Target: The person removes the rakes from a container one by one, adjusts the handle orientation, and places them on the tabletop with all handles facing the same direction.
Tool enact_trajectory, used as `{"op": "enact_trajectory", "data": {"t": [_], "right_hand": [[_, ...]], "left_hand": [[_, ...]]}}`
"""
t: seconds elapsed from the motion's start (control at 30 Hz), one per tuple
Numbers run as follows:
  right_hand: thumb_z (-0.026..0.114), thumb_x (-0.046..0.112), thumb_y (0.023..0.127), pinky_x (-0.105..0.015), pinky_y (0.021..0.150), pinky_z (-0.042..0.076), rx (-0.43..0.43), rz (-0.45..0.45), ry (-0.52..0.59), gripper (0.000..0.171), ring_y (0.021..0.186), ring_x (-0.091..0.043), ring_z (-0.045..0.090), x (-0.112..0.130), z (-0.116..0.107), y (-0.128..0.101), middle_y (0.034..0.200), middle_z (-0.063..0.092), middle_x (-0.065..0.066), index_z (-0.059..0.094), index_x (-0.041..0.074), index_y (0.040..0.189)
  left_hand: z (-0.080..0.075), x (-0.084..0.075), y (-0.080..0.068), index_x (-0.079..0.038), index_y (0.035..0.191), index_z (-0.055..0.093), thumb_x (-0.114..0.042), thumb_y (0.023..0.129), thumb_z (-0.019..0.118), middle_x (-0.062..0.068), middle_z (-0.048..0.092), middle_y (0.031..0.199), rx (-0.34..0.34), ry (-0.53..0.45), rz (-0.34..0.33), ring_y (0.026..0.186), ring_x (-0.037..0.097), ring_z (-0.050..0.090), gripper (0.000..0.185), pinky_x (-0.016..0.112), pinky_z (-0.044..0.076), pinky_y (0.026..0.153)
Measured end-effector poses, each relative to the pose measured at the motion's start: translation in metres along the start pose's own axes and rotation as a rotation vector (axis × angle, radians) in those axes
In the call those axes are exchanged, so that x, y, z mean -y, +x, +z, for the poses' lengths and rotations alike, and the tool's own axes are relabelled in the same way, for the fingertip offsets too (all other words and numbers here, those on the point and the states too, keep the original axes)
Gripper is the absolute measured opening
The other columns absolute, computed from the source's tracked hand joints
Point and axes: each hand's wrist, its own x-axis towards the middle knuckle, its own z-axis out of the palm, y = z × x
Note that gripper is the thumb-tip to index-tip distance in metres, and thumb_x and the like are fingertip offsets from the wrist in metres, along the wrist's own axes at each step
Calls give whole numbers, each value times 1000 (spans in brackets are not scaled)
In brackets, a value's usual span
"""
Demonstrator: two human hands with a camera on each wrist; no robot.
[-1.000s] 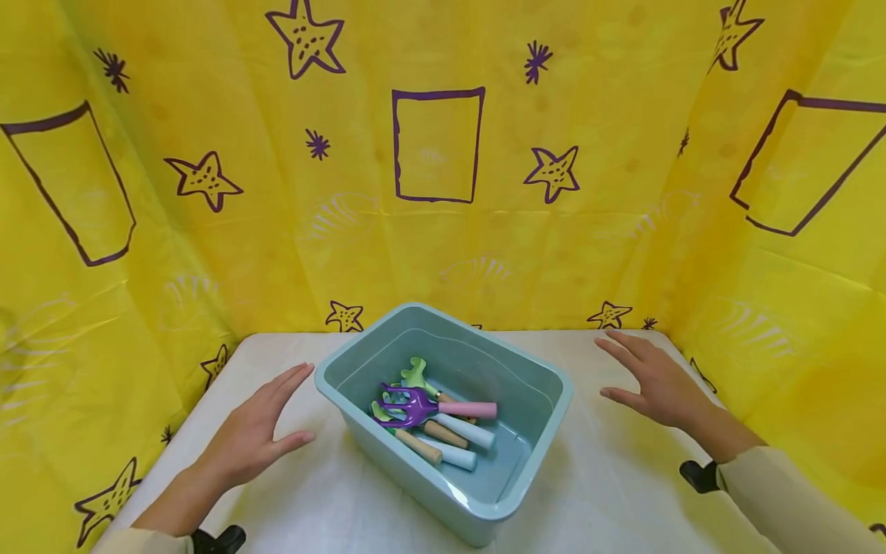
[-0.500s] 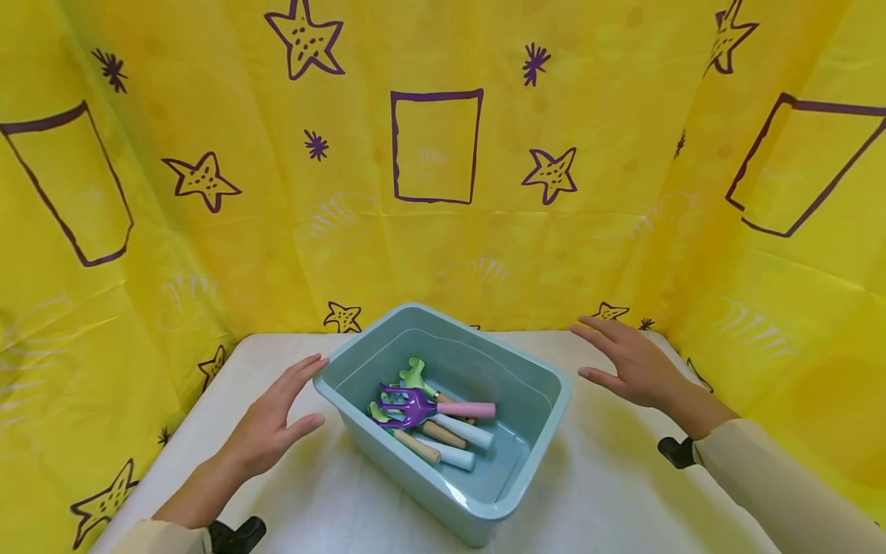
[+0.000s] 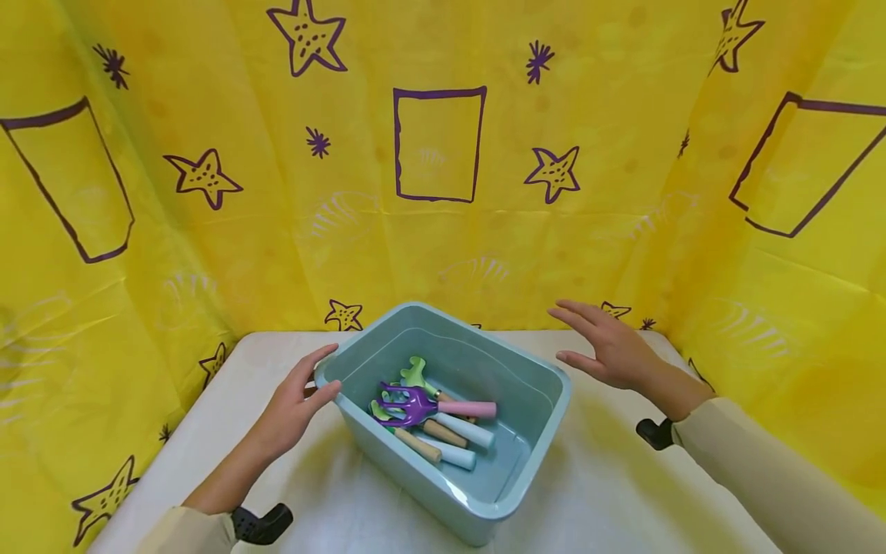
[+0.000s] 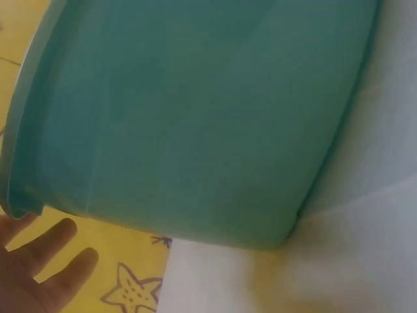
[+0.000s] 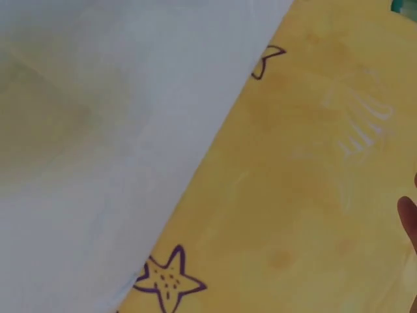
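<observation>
A blue-green plastic bin (image 3: 404,471) stands on the white table, turned at an angle. Inside it lies a heap of small garden tools: a purple hand fork (image 3: 413,406) on top, a light green tool (image 3: 414,373), and several pink, pale blue and wooden handles. My left hand (image 3: 289,415) is at the bin's left corner, fingertips and thumb right at the rim. The left wrist view shows spread fingers (image 4: 79,270) just under that rim. To the bin's right, my right hand (image 3: 616,352) hovers with fingers extended and nothing in it; only a fingertip (image 5: 408,218) enters the right wrist view.
Yellow cloth (image 3: 443,254) with purple stars and outlined shapes encloses the table at the back and both sides. White tabletop (image 3: 609,469) surrounds the bin. A black wrist strap (image 3: 261,525) sits at the left sleeve, another strap (image 3: 654,434) at the right.
My left hand has moved right and up to the bin's corner. The right hand has come leftward, nearer the bin. Bin and tools have not moved.
</observation>
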Motion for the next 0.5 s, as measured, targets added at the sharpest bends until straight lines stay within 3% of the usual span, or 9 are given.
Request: {"op": "enact_trajectory", "data": {"t": [0.27, 0.5], "right_hand": [[72, 33, 87, -57, 91, 47, 54, 74, 177, 67, 120, -32, 52, 22, -4, 25, 147, 42, -9, 43, 20, 146], [68, 35, 91, -52, 88, 50, 99, 96, 319, 63, 111, -25, 57, 36, -5, 45, 145, 44, -6, 42, 22, 147]], "left_hand": [[9, 0, 8, -16, 148, 37, -29, 99, 55, 19, 38, 147, -15, -107, -104, 127, 44, 43, 54, 59, 39, 98], [20, 9, 9, -17, 148, 35, -26, 99, 55, 19, 37, 147, -52, -214, -118, 126, 44, 45, 54, 58, 42, 96]]}}
